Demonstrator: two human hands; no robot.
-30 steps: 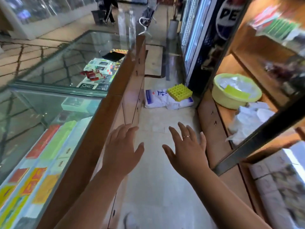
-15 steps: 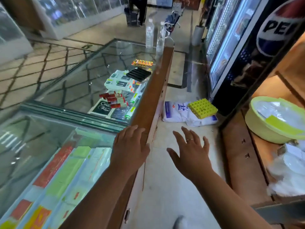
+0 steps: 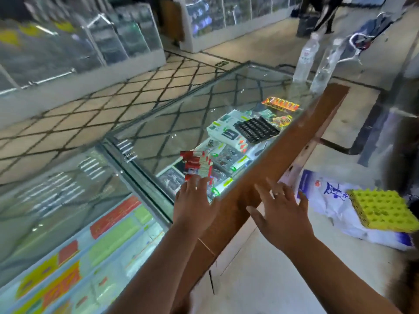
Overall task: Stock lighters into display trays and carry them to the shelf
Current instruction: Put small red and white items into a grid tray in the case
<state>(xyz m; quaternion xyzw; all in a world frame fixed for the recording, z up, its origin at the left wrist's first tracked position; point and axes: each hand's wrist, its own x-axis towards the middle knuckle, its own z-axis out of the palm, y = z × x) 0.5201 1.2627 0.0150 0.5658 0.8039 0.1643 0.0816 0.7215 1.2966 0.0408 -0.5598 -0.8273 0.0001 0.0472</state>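
A yellow display tray with a grid of holes lies on a white printed bag on the floor at the right. A black tray rests on the glass counter top further along. Red lighters lie in a small heap on the glass just beyond my left hand, which is open with fingers spread over the counter's edge. My right hand is open too, held above the floor beside the counter's wooden back edge. Neither hand holds anything.
Under the glass sit coloured boxes and packets. Two clear bottles stand at the counter's far end. Other glass showcases line the tiled hall at the left. A person's legs show far back. The aisle floor runs ahead.
The view has swung left and moved forward along the counter. Both open hands have come nearer the red lighters and the yellow tray; the shelf with the green bowl has left the frame.
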